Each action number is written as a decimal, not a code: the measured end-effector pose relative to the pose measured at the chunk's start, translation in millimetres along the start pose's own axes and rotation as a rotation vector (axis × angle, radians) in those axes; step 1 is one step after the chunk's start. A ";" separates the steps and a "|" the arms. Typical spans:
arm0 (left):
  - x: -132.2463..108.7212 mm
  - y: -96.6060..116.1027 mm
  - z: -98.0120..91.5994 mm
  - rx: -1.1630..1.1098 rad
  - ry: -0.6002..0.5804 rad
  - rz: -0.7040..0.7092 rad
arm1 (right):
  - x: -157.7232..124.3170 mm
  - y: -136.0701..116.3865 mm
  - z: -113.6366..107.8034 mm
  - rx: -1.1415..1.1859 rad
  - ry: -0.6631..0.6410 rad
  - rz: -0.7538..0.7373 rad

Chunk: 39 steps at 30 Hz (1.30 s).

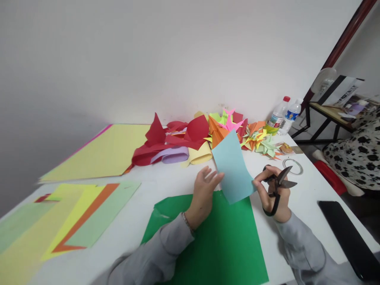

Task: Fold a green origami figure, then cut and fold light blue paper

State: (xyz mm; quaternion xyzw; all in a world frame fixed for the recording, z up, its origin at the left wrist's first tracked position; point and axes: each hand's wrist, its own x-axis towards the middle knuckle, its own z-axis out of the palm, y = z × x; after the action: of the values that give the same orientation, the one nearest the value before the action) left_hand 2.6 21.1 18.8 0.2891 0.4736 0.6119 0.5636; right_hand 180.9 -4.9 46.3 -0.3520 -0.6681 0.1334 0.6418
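Observation:
A sheet of light blue paper [233, 168] is held up, slightly curved, above a large green sheet [219, 245] on the table. My right hand [274, 194] pinches the blue paper's lower right corner between thumb and finger. That same hand also holds a pair of black-handled scissors [279, 184], whose blades are apart and point right, away from the paper. My left hand [204, 194] is beside the paper's left edge, fingers apart and a little bent. Its thumb reaches over to the paper; whether it touches is hard to tell.
Red, purple and yellow curled paper pieces [178, 142] and folded paper shapes [231, 128] lie along the wall. Coloured sheets [86, 221] spread at left, below a large yellow sheet [101, 152]. Two bottles [277, 114], a tape ring [293, 166] and a black phone-like slab [347, 237] are at right.

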 end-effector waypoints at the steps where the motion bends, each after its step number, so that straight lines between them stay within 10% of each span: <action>1: -0.4 -1.0 1.2 -0.063 -0.085 -0.094 | -0.7 -1.4 0.4 0.014 -0.009 -0.005; 8: -1.5 11.6 -4.9 -0.306 -0.427 -0.330 | 0.9 -3.1 3.1 0.034 0.068 0.090; 15: -16.6 17.0 -22.7 -0.331 -0.188 -0.508 | -5.9 7.0 13.0 -0.024 0.163 0.291; 32: -25.8 3.2 -20.4 -0.226 -0.005 -0.210 | -17.4 23.3 22.3 -0.046 0.133 0.535; 39: 3.8 27.7 -31.9 -0.249 0.178 -0.143 | -11.2 17.0 19.0 0.503 -0.164 0.886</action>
State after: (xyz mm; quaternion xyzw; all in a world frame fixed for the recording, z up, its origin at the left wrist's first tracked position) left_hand -37.9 19.0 31.0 0.1272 0.4618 0.6473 0.5929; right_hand 167.1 5.3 24.4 -0.4246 -0.4501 0.5762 0.5340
